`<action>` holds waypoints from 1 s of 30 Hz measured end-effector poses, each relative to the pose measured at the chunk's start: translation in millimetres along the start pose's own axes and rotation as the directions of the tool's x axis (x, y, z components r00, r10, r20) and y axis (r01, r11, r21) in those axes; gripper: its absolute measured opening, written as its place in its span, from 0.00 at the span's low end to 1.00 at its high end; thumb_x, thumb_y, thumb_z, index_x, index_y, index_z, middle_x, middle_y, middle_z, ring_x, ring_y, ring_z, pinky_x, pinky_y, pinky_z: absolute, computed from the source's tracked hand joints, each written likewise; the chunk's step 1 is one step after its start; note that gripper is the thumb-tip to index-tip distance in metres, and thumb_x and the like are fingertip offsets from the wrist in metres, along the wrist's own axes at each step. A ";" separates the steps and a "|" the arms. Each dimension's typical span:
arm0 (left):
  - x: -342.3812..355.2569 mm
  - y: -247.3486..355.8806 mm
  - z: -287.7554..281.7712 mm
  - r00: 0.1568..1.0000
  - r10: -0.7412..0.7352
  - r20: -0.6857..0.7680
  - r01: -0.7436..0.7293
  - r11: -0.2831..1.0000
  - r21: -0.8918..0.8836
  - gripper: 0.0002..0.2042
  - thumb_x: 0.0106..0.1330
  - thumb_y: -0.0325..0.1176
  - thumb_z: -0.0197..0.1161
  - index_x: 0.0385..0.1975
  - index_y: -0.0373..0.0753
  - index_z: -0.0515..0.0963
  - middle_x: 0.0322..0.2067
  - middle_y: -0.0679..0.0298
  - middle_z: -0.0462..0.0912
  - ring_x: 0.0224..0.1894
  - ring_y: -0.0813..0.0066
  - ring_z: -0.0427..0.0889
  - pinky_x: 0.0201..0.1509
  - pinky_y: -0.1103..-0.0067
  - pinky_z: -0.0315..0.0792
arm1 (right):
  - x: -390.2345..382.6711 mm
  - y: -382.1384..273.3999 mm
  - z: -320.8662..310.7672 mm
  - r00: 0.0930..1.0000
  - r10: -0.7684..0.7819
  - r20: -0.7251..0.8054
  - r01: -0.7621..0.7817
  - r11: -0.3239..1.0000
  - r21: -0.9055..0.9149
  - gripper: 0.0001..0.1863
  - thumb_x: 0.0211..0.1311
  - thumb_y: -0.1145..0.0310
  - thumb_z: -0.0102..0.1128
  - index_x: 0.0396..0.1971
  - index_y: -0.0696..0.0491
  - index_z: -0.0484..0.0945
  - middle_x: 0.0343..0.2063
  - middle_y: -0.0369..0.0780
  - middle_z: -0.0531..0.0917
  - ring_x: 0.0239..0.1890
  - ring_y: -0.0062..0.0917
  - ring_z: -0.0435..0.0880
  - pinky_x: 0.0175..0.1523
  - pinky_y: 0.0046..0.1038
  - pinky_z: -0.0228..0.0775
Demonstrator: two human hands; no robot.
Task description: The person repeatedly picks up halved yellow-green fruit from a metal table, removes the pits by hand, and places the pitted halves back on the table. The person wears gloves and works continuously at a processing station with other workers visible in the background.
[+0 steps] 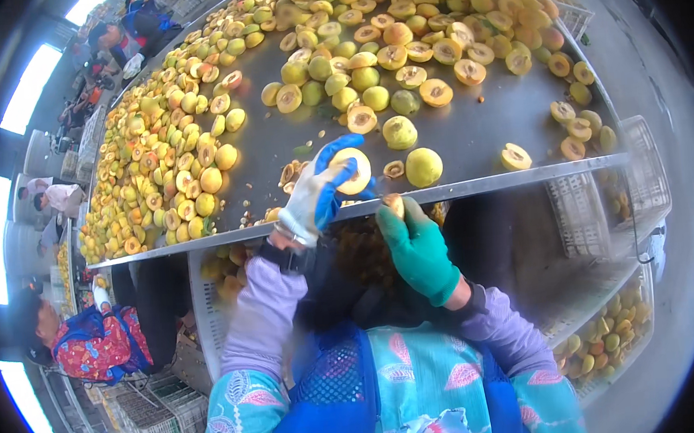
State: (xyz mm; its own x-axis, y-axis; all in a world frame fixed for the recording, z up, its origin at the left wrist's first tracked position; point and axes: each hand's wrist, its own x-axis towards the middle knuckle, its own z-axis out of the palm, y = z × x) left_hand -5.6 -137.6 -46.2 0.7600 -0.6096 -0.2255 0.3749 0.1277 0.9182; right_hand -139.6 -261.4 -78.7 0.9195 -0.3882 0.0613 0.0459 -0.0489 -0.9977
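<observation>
Nearest the camera are the person's own lilac sleeves and a blue apron over a patterned turquoise top. The right hand point(418, 248), in a green glove, sits just below the near edge of the steel table point(485, 126), its fingers closed narrowly on a small piece of fruit point(394, 205) held right at that edge; whether this is a pit or a bit of flesh cannot be told. The left hand point(317, 190), in a white glove with blue fingertips, reaches over the same edge and grips a halved peach point(353, 170), cut face up, fingers wrapped around its rim. Below the edge, between the two arms, lies a dark heap of brownish scraps point(361, 244). Just beyond the left hand, on the table, a few loose pits point(289, 172) and a small half lie scattered. Just right of the held half stand two whole yellow peaches point(422, 167), with one more half further right near the edge. Further across the table, heaps of whole and halved peaches point(398, 20) spread along the far and left sides. To the right of the table, white plastic crates point(642, 172) hang at its end, and one lower down holds more fruit. At the table's left end, another person in a red flowered top point(103, 346) stands close by, with more workers further off.
</observation>
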 end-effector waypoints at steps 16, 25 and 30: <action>-31.6 -16.0 1.3 0.660 0.626 0.415 -0.543 0.017 0.839 0.10 0.60 0.27 0.62 0.40 0.34 0.79 0.33 0.60 0.85 0.39 0.61 0.81 0.47 0.68 0.74 | -5.1 4.4 16.4 0.963 0.032 0.267 -0.052 0.996 0.068 0.18 0.73 0.55 0.50 0.39 0.58 0.72 0.22 0.45 0.81 0.25 0.36 0.83 0.29 0.35 0.70; -25.1 -14.2 10.3 0.785 0.536 0.310 -0.552 0.378 0.743 0.10 0.64 0.27 0.61 0.44 0.34 0.76 0.32 0.60 0.83 0.35 0.66 0.81 0.38 0.73 0.78 | -15.5 -11.1 35.5 0.879 0.330 0.343 -0.469 0.727 0.502 0.18 0.72 0.51 0.49 0.32 0.52 0.72 0.19 0.29 0.70 0.16 0.11 0.65 0.18 0.18 0.54; -13.4 -16.3 5.8 0.857 0.463 0.227 -0.491 0.595 0.637 0.14 0.69 0.39 0.61 0.40 0.31 0.78 0.31 0.57 0.81 0.31 0.74 0.81 0.40 0.78 0.78 | -13.3 -20.9 30.1 0.766 0.440 0.469 -0.642 0.567 0.517 0.20 0.71 0.46 0.50 0.32 0.50 0.73 0.19 0.31 0.70 0.15 0.16 0.68 0.15 0.22 0.57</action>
State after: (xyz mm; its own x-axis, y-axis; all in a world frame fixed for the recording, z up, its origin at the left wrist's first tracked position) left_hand -25.0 -136.1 -56.2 0.7038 -0.6411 0.3061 -0.4879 -0.1231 0.8642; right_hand -141.1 -227.6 -59.5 0.9076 0.1127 -0.4044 -0.3623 0.6971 -0.6187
